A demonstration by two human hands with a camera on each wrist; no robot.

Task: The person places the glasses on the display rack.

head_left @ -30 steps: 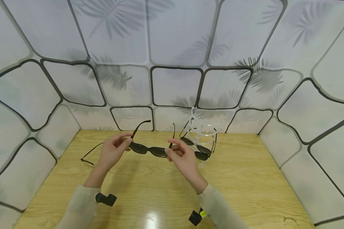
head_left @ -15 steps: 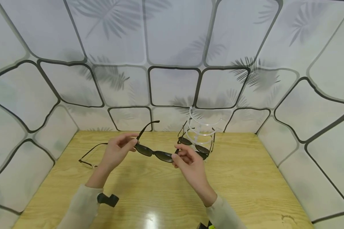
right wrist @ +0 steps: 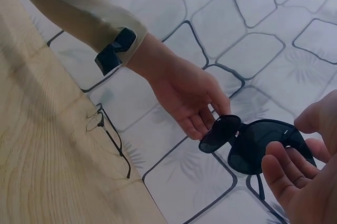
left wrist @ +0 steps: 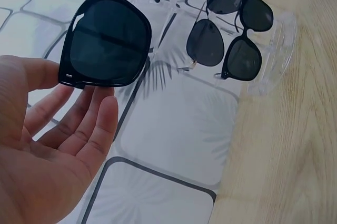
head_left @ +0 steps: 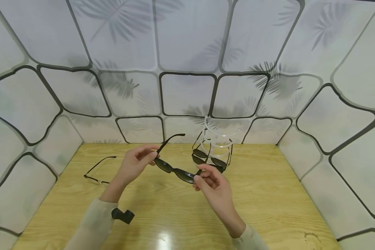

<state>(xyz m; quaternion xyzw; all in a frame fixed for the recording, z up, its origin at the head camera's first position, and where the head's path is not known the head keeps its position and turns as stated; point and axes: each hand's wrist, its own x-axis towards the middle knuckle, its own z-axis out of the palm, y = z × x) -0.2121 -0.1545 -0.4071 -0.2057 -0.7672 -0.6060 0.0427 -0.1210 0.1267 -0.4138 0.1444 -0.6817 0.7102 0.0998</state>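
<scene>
Black sunglasses (head_left: 184,176) are held up over the table between both hands, arms unfolded and pointing away from the person. My left hand (head_left: 135,165) pinches the left corner by the hinge, thumb in front. At the opposite hinge my right hand (head_left: 218,191) pinches the other corner, which sits lower. The left wrist view shows one dark lens (left wrist: 108,39) close up above the fingers. Behind the right hand, a clear tiered stand (head_left: 220,133) bears dark sunglasses (head_left: 218,162), partly hidden by that hand; the left wrist view shows black-rimmed sunglasses (left wrist: 245,58) and thin-framed ones (left wrist: 205,43).
Thin-rimmed eyeglasses (head_left: 92,178) lie on the wooden table (head_left: 175,215) at the left, partly behind the left forearm. Patterned panels (head_left: 187,95) rise at the back and on both sides. A small black camera (head_left: 123,215) is strapped to the left wrist.
Both hands have carried the sunglasses to the right and slightly toward the person. The sunglasses now tilt more, right end lower. The eyeglasses on the table show more fully.
</scene>
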